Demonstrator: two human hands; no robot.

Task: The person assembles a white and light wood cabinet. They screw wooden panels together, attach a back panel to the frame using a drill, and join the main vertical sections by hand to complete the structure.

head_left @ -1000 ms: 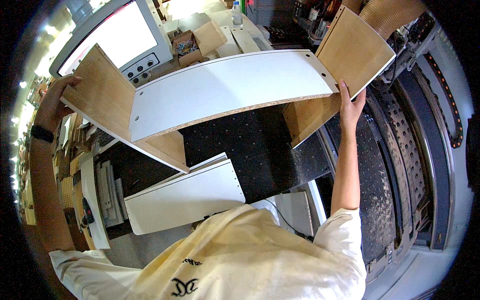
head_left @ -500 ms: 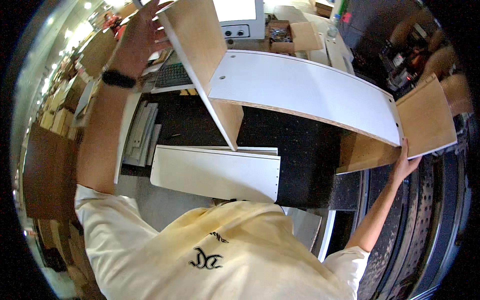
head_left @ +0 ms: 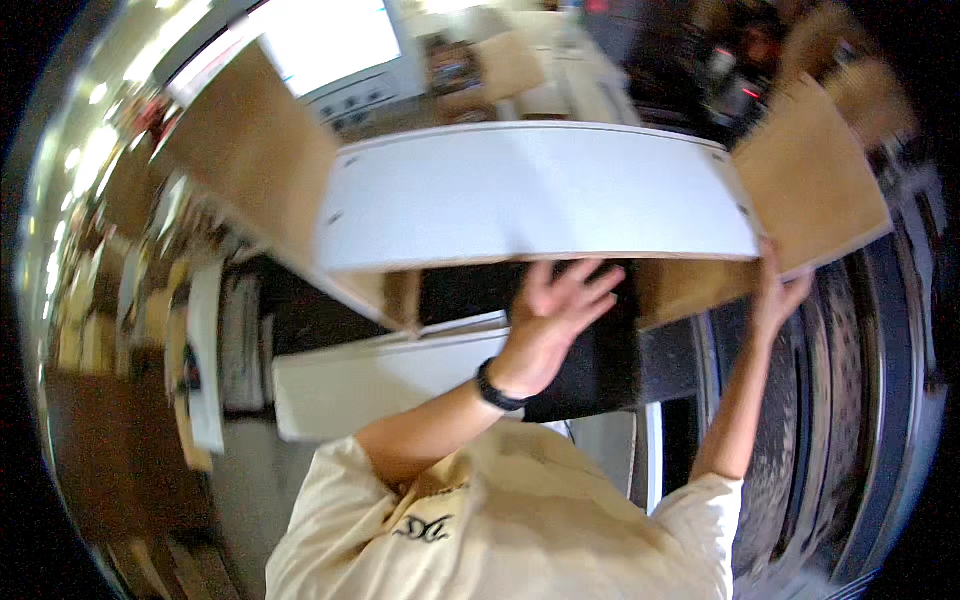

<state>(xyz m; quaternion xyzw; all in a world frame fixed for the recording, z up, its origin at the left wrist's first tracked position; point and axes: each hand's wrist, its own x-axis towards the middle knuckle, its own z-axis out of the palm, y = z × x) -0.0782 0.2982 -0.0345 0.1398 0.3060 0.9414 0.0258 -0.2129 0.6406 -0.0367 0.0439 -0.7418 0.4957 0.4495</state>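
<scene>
A wooden frame stands in front of me: a long white board (head_left: 540, 190) joins a brown end panel (head_left: 265, 160) on the left to another brown end panel (head_left: 815, 190) on the right. My right hand (head_left: 777, 297) grips the near corner where the white board meets the right panel, thumb up along the edge. Just below the middle of the board's near edge is my left hand (head_left: 555, 325), fingers spread, nothing in it; whether the fingertips touch the edge I cannot tell. Nearer me lies a loose white panel (head_left: 370, 380).
A dark work surface (head_left: 590, 375) lies under the frame, with dark ridged metal rails (head_left: 845, 400) on the right. Behind stand a lit monitor (head_left: 335, 45) and an open cardboard box (head_left: 510, 70). Narrow panels (head_left: 240, 340) lie at the left.
My left hand has left the top of the left end panel and come down to the middle of the near edge. The view has turned and the frame appears swung round. My right hand keeps its hold.
</scene>
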